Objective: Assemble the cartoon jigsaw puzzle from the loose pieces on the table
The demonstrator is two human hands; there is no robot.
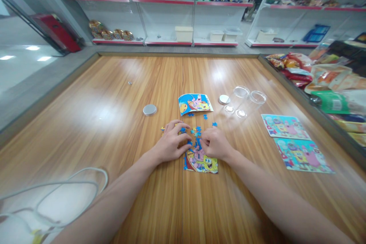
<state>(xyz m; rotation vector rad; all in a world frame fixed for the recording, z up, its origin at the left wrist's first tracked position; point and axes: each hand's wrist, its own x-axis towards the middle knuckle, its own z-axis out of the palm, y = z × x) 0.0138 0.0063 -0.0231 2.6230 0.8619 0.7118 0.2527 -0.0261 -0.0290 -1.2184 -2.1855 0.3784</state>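
Note:
A partly assembled jigsaw puzzle (210, 164) with cartoon figures lies on the table between my hands. My left hand (173, 141) rests at its upper left, fingers curved and apart over loose puzzle pieces (197, 133); some pieces are covered by the fingers. At the puzzle's upper right edge, my right hand (215, 143) is closed with fingers curled in. Whatever it pinches, if anything, is hidden. Just beyond the loose pieces lies a picture card (197, 103) with matching figures, slightly bent.
Two clear plastic jars (251, 103) stand right of the card, beside a silver lid (224, 99). Another lid (150, 109) lies left. Two cartoon puzzle sheets (303, 155) are at right, a white cable (68, 183) at lower left. Packaged goods (328, 76) line the right edge.

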